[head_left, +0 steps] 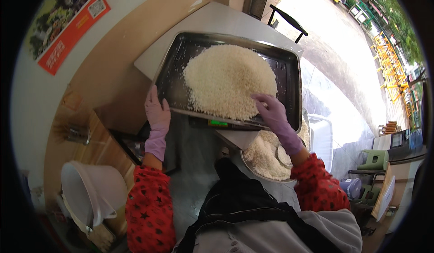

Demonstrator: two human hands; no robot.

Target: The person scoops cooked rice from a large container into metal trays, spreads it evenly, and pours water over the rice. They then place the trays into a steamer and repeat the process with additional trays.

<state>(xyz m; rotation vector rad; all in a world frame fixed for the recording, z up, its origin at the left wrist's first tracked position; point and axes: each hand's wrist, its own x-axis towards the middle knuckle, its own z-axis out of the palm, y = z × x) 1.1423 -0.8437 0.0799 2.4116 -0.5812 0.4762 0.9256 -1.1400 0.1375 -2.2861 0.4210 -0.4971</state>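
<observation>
A heap of white rice-like grains (227, 80) fills the middle of a rectangular metal tray (173, 69). Under the tray's near side shows a digital scale (197, 122) with a lit green display. My left hand (158, 113), in a thin purple glove, lies flat along the tray's near-left corner, thumb apart from the fingers. My right hand (272, 111), gloved the same way, bends over the near-right edge of the heap; its curled fingers hide whether grains are between them. Below my right forearm a round metal basin (244, 163) holds more grains and a round scoop or bowl (283, 156).
The tray and scale rest on a pale table (217, 18) against the wall. A white bucket (101, 185) is at my lower left. A translucent plastic bin (321, 141) stands behind the basin. Beyond the table is a black chair back (290, 20); green stools (373, 159) are at the right.
</observation>
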